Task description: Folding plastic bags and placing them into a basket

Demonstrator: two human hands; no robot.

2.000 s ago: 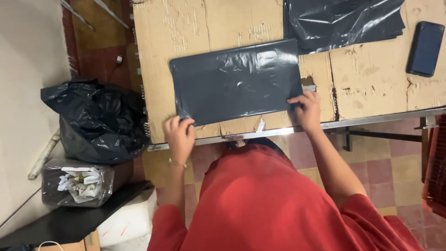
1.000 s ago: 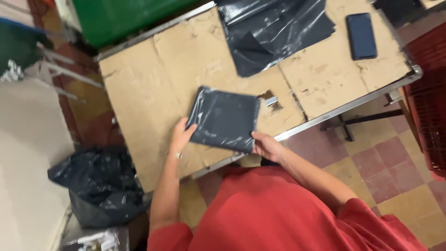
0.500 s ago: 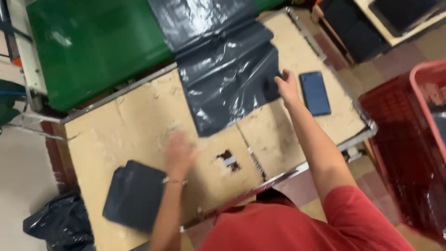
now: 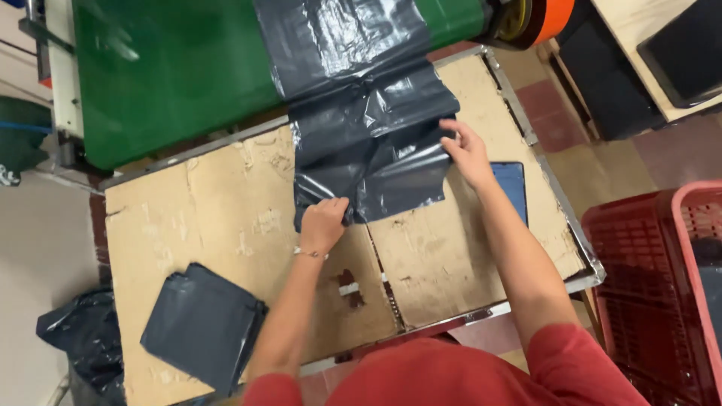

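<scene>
Two hands work a black plastic sheet (image 4: 368, 143) that runs off a green surface (image 4: 173, 75) onto the cardboard-topped table (image 4: 226, 218). The left hand (image 4: 325, 222) has its fingers curled, pinching the sheet's lower left edge. The right hand (image 4: 468, 153) grips the sheet's right edge with bent fingers, just above a dark phone (image 4: 513, 188). A stack of folded bags (image 4: 203, 325) lies near the table's front left corner, well apart from both hands. A red crate (image 4: 662, 286) stands to the right.
</scene>
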